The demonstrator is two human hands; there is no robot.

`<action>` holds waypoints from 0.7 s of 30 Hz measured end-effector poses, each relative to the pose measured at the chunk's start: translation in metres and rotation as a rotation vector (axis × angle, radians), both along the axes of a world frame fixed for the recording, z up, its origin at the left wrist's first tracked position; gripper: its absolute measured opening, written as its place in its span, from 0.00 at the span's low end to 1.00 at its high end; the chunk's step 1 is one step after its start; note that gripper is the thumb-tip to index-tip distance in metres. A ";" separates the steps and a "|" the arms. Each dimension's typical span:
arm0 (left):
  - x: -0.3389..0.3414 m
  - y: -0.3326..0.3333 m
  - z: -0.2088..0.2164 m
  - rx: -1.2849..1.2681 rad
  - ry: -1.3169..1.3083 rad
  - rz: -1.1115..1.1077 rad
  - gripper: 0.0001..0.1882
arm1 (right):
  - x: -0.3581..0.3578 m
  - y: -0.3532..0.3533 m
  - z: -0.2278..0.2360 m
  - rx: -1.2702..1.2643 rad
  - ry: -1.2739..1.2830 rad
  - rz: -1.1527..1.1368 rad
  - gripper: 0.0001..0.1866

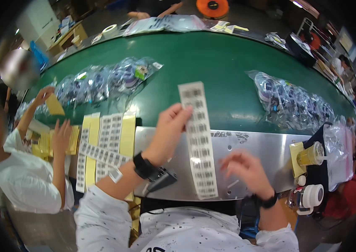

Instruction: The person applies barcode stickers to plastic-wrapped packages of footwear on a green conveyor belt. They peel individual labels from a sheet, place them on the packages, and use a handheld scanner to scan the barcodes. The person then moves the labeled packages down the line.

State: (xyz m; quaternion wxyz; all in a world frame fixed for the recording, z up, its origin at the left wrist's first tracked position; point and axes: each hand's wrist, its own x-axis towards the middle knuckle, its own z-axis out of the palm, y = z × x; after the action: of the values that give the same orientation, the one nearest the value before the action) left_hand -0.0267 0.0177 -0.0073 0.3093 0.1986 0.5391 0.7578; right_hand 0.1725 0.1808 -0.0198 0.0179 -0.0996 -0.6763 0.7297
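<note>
Beyond the label strip [201,155], bare green belt [215,59] is stretching away, offering a broad passage. Bagged goods [102,82] are blocking the strip's far left, and more bags [293,101] are closing off its far right. Just left of the strip, the left hand [170,129] is gripping it, and a dark device [162,182] is taking up the metal worktop [268,155] near its lower end. Farther left of the strip, label sheets [111,130] are covering the worktop, with a co-worker's hand [61,135] standing in the way past them. Just right of the strip, the right hand [247,171] is hovering; farther right, bare metal is leaving room up to a cup [308,156] and a white-lidded bottle [310,196].
</note>
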 end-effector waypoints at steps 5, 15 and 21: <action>0.026 0.045 -0.019 -0.029 -0.005 -0.005 0.11 | -0.084 0.044 0.005 -0.064 0.130 -0.150 0.09; 0.005 0.071 -0.074 -0.057 0.164 0.300 0.17 | -0.124 0.066 -0.082 -0.333 -0.033 -0.053 0.09; -0.003 0.056 -0.088 -0.223 0.275 0.202 0.18 | -0.117 0.060 -0.079 -0.333 -0.080 -0.087 0.06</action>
State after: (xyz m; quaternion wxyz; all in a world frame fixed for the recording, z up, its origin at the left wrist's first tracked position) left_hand -0.0298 0.0735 -0.0958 0.1753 0.2098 0.6740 0.6862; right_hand 0.0558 0.2412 -0.0988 0.0058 -0.1595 -0.5414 0.8255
